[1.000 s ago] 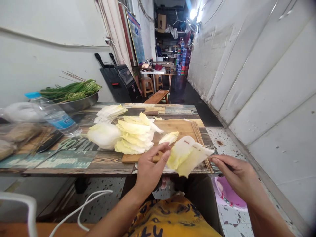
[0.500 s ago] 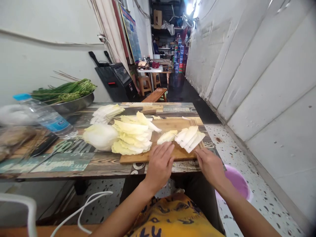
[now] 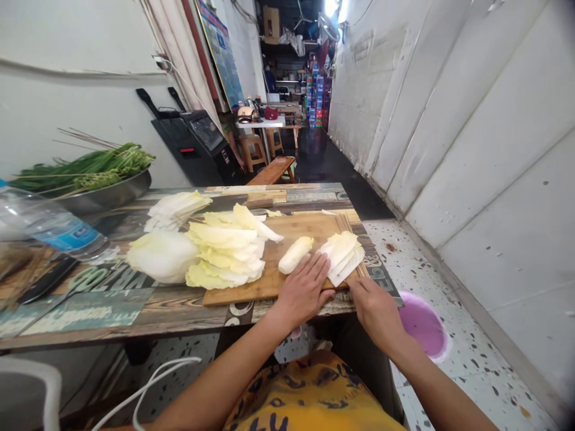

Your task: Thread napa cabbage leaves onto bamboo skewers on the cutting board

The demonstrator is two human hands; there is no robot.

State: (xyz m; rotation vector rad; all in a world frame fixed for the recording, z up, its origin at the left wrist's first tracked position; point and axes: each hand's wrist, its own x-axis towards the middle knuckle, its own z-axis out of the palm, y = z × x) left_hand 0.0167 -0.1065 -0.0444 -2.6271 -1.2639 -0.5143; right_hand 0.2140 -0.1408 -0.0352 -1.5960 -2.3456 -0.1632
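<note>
My left hand [image 3: 305, 290] lies flat, its fingertips against the left edge of a stack of cut napa cabbage leaves [image 3: 342, 256] at the right of the wooden cutting board [image 3: 242, 293]. At the stack's lower right corner is my right hand [image 3: 375, 308], fingers curled closed; whatever they pinch is hidden. Thin bamboo skewers [image 3: 360, 270] lie beside and partly beneath the stack. A small pale cabbage heart [image 3: 295, 254] rests just beyond my left hand. More loose yellow leaves [image 3: 227, 245] cover the board's left part, next to a cabbage head [image 3: 162, 256].
Further left are a water bottle [image 3: 67, 230], green-handled scissors [image 3: 90, 276], a black-handled knife [image 3: 47, 280] and a steel bowl of skewered greens [image 3: 112, 191]. Another leaf pile [image 3: 175, 209] lies behind the cabbage head. A pink basin [image 3: 422, 326] stands on the floor at right.
My left hand has moved right from below the cabbage heart to the leaf stack. The heart has turned slightly. My right hand stays at the stack's corner; the camera view has shifted.
</note>
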